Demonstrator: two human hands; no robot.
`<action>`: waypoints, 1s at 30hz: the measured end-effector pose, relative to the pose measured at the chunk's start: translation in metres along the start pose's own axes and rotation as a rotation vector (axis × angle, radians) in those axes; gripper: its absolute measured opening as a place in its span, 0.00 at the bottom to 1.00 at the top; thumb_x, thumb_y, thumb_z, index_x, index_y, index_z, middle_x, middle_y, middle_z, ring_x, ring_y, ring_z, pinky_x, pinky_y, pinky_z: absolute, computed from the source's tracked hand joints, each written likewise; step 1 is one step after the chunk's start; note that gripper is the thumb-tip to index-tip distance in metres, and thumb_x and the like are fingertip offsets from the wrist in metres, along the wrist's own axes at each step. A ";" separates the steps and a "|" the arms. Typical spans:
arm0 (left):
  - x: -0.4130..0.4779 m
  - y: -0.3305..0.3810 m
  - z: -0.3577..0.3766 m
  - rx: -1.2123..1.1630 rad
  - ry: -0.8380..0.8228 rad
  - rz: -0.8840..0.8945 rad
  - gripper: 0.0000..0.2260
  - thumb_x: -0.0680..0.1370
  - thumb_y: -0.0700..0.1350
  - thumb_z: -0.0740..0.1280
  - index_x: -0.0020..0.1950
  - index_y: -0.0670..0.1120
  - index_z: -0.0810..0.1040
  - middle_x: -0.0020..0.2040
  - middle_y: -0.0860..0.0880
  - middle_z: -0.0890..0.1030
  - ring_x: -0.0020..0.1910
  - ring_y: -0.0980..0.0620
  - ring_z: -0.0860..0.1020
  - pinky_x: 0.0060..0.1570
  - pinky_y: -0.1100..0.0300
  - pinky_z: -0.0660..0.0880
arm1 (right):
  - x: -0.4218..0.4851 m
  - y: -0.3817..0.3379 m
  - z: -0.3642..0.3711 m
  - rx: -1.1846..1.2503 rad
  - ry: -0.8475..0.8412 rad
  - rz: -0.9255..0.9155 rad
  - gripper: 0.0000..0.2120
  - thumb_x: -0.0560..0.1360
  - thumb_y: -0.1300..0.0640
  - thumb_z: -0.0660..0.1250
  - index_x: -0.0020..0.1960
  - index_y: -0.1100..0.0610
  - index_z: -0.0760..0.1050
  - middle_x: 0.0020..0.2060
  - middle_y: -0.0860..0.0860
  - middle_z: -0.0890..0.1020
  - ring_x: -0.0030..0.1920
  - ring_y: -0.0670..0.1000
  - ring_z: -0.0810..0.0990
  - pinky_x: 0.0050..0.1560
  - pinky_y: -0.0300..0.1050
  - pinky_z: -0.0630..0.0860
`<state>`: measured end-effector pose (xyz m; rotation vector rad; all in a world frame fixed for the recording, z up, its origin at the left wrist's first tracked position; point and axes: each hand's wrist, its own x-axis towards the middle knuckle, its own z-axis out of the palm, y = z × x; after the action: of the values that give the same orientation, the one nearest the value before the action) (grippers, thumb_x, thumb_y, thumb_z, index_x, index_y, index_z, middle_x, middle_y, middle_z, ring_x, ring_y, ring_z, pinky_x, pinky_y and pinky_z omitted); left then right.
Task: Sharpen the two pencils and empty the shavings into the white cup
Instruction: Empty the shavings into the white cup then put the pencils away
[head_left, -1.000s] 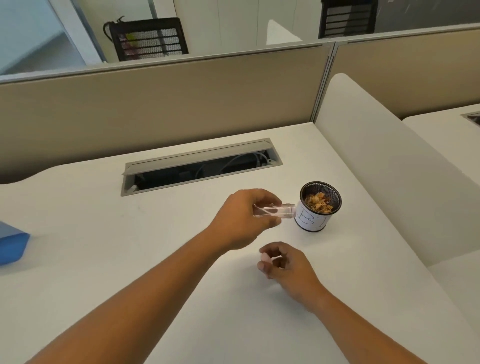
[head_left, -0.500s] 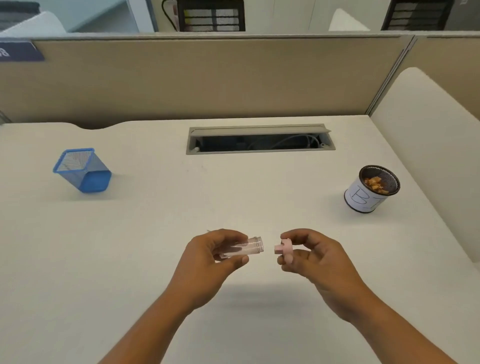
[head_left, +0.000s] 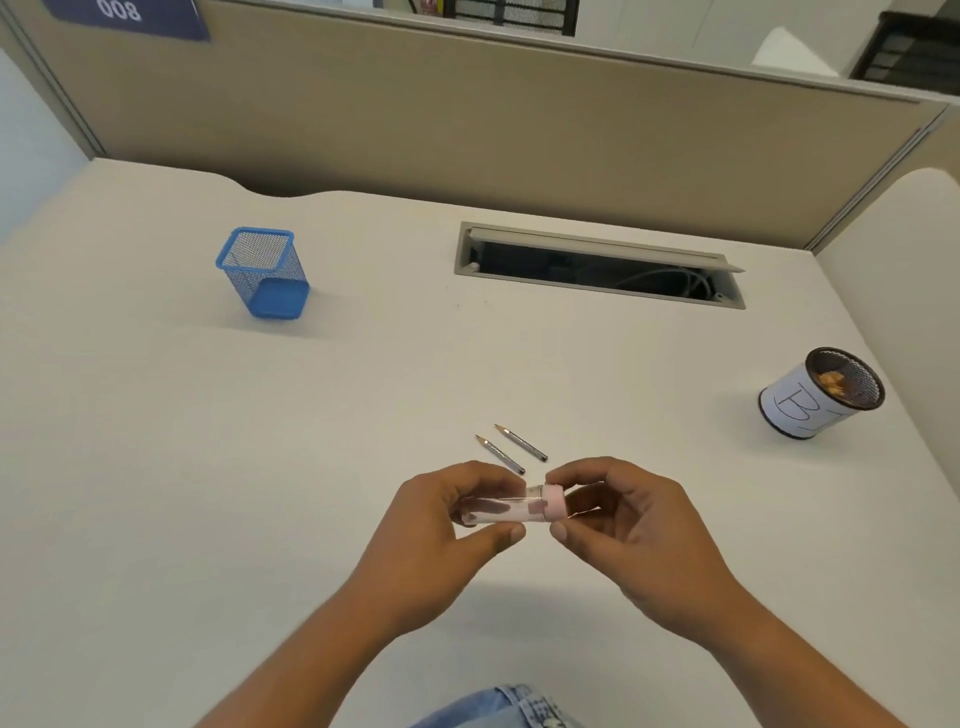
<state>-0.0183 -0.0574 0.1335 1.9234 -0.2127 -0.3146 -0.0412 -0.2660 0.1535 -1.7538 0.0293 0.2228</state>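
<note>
Clear plastic sharpener tube (head_left: 501, 512) with a pink cap (head_left: 555, 503) on its right end, lying level in mid-air above the desk (head_left: 156, 467), well in front of the cable hatch (head_left: 597, 265). See-through barrel, a few pinkish smudges showing inside, can't tell what exactly. Left hand (head_left: 441, 540) curled round the barrel, thumb underneath, fingers over the top. Right hand (head_left: 639, 540) pinching the cap between thumb and fingertips, other fingers curled in behind. Two short pencils (head_left: 500, 454) flat on the desk just beyond the hands, between them and the hatch, side by side and nearly parallel, not touching, sharpened tips at the hatch-side end. Grey bodies, pale cones, dark leads. White cup (head_left: 800, 415) off to the front-right of the hatch, upright, black mesh rim, a handwritten letter B on the white wrap, orange-brown shavings (head_left: 834, 381) sitting inside. Blue mesh pen holder (head_left: 265, 275) to the left of the hatch, well apart from everything else.
</note>
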 end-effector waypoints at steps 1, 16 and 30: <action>-0.001 -0.001 -0.001 0.004 -0.007 0.003 0.11 0.72 0.47 0.76 0.52 0.60 0.82 0.49 0.65 0.84 0.50 0.63 0.82 0.52 0.64 0.77 | 0.000 -0.002 0.001 -0.014 0.001 -0.004 0.16 0.71 0.65 0.76 0.52 0.47 0.84 0.45 0.50 0.87 0.41 0.49 0.83 0.43 0.36 0.78; -0.011 0.003 -0.017 -0.067 0.162 0.216 0.16 0.70 0.42 0.78 0.53 0.59 0.83 0.46 0.61 0.85 0.47 0.56 0.83 0.49 0.67 0.76 | 0.003 -0.037 0.010 -0.009 -0.011 -0.029 0.15 0.64 0.55 0.78 0.51 0.51 0.86 0.44 0.52 0.89 0.43 0.50 0.86 0.44 0.37 0.80; -0.012 0.006 -0.016 -0.003 0.244 0.470 0.11 0.69 0.38 0.76 0.51 0.45 0.86 0.52 0.54 0.86 0.51 0.57 0.84 0.50 0.59 0.80 | 0.004 -0.037 0.007 0.048 -0.066 -0.004 0.12 0.61 0.57 0.80 0.43 0.59 0.85 0.40 0.54 0.88 0.35 0.48 0.84 0.40 0.37 0.79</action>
<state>-0.0246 -0.0413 0.1461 1.8254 -0.4882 0.2305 -0.0327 -0.2517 0.1878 -1.6976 -0.0168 0.2750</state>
